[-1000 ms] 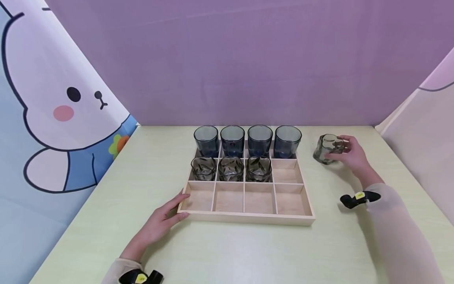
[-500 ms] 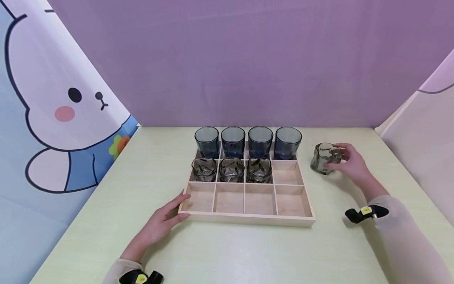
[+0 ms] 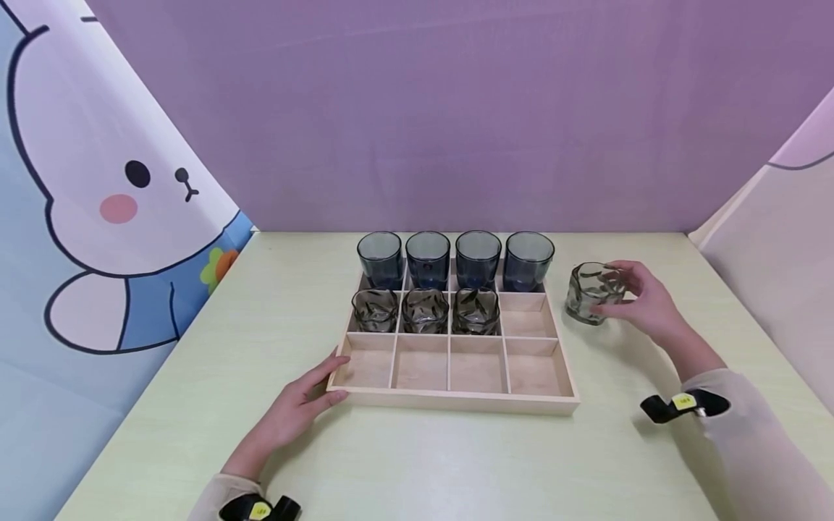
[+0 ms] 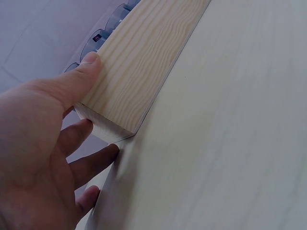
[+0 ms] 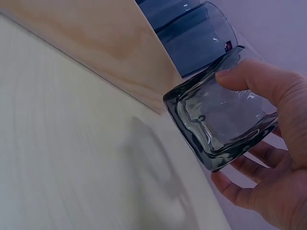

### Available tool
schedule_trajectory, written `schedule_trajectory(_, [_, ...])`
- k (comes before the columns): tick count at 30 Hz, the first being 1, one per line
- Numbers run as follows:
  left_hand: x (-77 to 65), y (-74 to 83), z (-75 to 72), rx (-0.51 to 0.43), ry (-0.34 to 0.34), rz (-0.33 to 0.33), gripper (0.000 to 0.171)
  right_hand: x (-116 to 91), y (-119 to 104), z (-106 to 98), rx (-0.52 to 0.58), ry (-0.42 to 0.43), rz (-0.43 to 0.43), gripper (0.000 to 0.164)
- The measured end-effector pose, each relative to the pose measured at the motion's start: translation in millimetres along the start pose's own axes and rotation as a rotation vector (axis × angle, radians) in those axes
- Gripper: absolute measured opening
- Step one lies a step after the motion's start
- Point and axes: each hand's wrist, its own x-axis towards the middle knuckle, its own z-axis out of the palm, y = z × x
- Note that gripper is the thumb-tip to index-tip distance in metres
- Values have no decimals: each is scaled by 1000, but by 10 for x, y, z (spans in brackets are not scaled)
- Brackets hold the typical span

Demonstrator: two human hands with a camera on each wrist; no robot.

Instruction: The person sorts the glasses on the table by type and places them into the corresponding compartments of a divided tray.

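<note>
My right hand (image 3: 641,300) holds a squat grey glass tumbler (image 3: 589,293) with wavy sides, to the right of a divided wooden tray (image 3: 456,399). Thumb and fingers pinch the tumbler's sides. In the right wrist view the tumbler (image 5: 216,115) hangs above the table, its shadow apart from it. At the tray's front left corner, my left hand (image 3: 293,409) grips the wood, thumb on the front wall and forefinger over the left side. Three matching tumblers (image 3: 425,312) stand in the middle row, whose rightmost compartment is bare, as is the whole front row.
Several taller blue glasses (image 3: 478,260) fill the tray's back row, rising well above its walls. The pale table (image 3: 417,463) meets a purple backdrop (image 3: 456,116) behind the tray. A cartoon-printed cloth (image 3: 117,239) hangs on the left.
My right hand has brought the tumbler nearer to me and slightly left, closer to the tray's right side. My left hand and the tray have stayed in place.
</note>
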Motion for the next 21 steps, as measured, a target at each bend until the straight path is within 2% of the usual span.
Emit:
schedule_trajectory(6, [0, 10, -6, -1, -3, -15, 54, -14, -51, 15, 7, -2, 3, 74])
schedule_trajectory(13, [1, 4, -5, -4, -4, -33, 55, -57, -150, 29, 20, -6, -35, 71])
schedule_trajectory(21, [3, 4, 0, -6, -2, -10, 54, -78, -249, 46, 10, -25, -53, 74])
